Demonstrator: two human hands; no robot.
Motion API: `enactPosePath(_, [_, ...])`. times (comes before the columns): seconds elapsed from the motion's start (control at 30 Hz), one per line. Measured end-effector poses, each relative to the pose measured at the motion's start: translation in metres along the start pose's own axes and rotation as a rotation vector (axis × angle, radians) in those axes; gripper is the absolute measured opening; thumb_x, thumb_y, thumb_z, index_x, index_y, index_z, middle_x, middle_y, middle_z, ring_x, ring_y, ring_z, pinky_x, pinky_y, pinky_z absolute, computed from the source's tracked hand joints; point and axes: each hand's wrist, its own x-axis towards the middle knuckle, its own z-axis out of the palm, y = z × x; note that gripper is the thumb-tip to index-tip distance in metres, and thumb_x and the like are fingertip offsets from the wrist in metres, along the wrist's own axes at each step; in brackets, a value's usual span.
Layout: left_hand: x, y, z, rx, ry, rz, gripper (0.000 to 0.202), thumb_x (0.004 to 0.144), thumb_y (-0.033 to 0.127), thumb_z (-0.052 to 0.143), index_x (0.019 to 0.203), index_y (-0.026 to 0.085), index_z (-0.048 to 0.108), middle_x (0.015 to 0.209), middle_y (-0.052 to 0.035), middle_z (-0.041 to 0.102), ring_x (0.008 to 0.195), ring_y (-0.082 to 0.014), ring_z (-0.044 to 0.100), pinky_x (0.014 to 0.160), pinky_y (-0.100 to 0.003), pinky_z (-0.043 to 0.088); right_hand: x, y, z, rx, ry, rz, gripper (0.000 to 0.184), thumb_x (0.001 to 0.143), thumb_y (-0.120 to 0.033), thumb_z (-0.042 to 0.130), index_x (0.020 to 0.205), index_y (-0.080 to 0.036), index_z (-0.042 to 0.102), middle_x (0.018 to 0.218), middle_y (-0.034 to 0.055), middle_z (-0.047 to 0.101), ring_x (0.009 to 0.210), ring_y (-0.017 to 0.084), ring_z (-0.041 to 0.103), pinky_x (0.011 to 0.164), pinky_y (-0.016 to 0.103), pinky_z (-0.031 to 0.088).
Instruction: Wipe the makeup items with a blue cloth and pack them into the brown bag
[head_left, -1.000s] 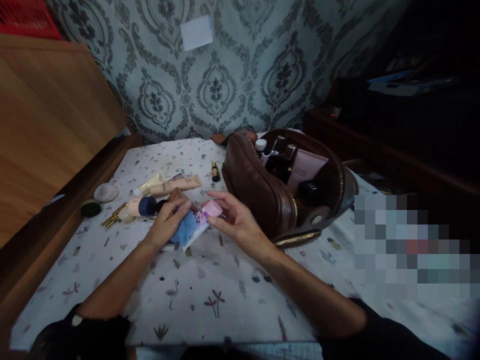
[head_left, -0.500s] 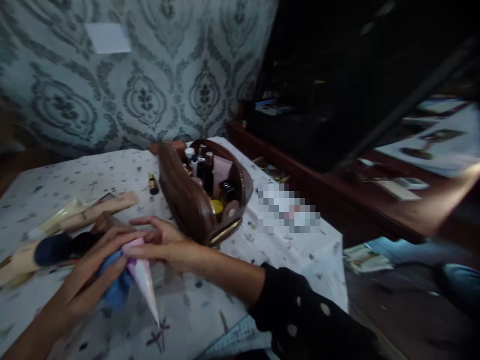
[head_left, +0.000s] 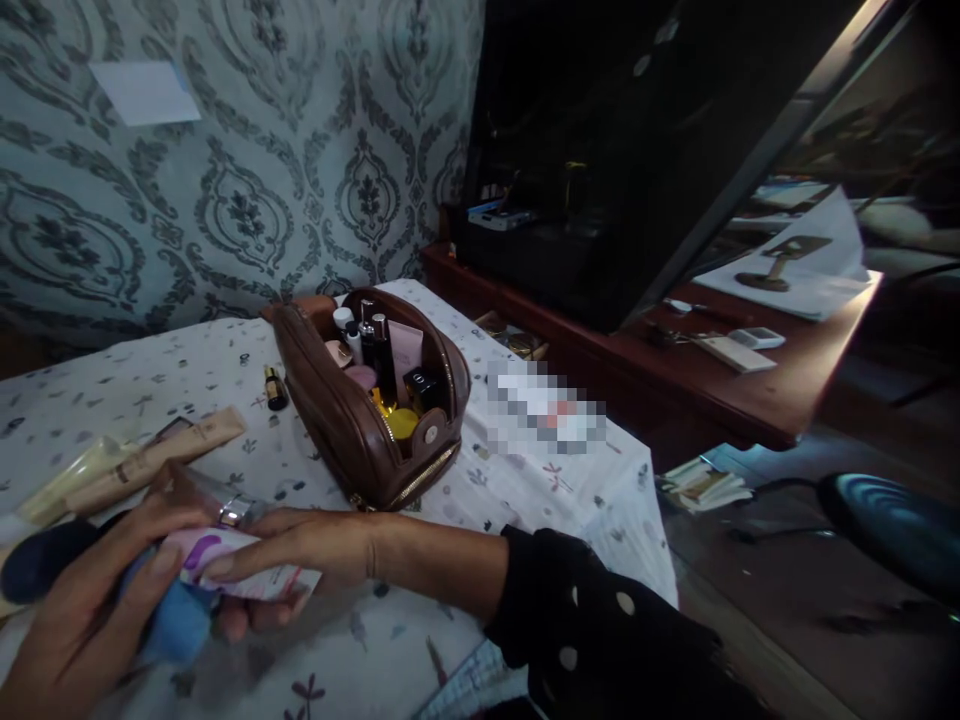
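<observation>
My left hand (head_left: 90, 600) is closed around a blue cloth (head_left: 178, 622), and its thumb lies on the end of a pink and white tube (head_left: 255, 567). From the other side my right hand (head_left: 322, 545) grips the same tube, thumb on top and fingers beneath. Just behind the hands lies a brown thing with a silver band (head_left: 232, 510), partly covered by my fingers. Past my right hand stands an open brown cosmetics bag (head_left: 322, 415), with bottles, a pink tube and a yellow-lidded jar inside.
Left of the bag is a small dark bottle (head_left: 275, 390). A beige tube (head_left: 161, 458), a pale yellow tube (head_left: 71, 482) and a dark blue rounded thing (head_left: 49, 562) lie at the left. A dark red desk (head_left: 750, 410) with a large black screen (head_left: 600, 170) stands at the right.
The tube has turned from pointing down towards me to lying sideways, its narrow end towards the right. Both hands sit lower in view. The view has shifted right.
</observation>
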Motion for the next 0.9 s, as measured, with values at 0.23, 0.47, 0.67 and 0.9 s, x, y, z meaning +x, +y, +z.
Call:
enactPosePath(0.23, [0.009,0.041,0.013,0.117,-0.045,-0.076,0.035,0.096,0.044,0.047,0.074,0.022,0.064,0.066,0.0001,0.064,0.059,-0.0162,0.059,0.057,-0.028,0.046,-0.005,-0.003,0.012,-0.776,0.346,-0.155,0.027,0.091,-0.045,0.064,0.092,-0.018,0.056,0.076,-0.0016,0.057,0.070,0.012,0.053,0.066,0.024,0.044])
enactPosePath(0.47, [0.018,0.032,0.004,0.006,0.070,-0.209,0.046,0.101,0.053,0.037,0.086,0.018,0.063,0.083,-0.0033,0.066,0.080,-0.0181,0.061,0.073,-0.028,0.048,-0.005,-0.004,0.012,-0.829,0.460,-0.181,0.025,0.092,-0.043,0.054,0.091,-0.018,0.054,0.078,0.0008,0.057,0.069,0.015,0.052,0.065,0.027,0.042])
enactPosePath(0.67, [0.015,0.025,0.007,-0.072,0.482,-0.196,0.032,0.098,0.050,0.050,0.110,0.022,0.059,0.096,-0.0028,0.062,0.087,-0.0169,0.059,0.080,-0.028,0.048,-0.003,-0.003,0.010,-0.552,0.418,0.003,0.030,0.088,-0.047,0.060,0.084,-0.018,0.052,0.069,-0.0029,0.054,0.051,0.009,0.045,0.049,0.022,0.037])
enactPosePath(0.9, [0.015,0.037,0.002,-0.045,-0.220,0.185,0.028,0.099,0.038,0.050,0.114,0.020,0.065,0.112,-0.0111,0.066,0.106,-0.0239,0.062,0.095,-0.037,0.048,-0.007,-0.008,0.012,-0.352,0.286,0.028,0.041,0.081,-0.056,0.064,0.076,-0.016,0.056,0.066,-0.0016,0.057,0.049,0.007,0.040,0.046,0.022,0.028])
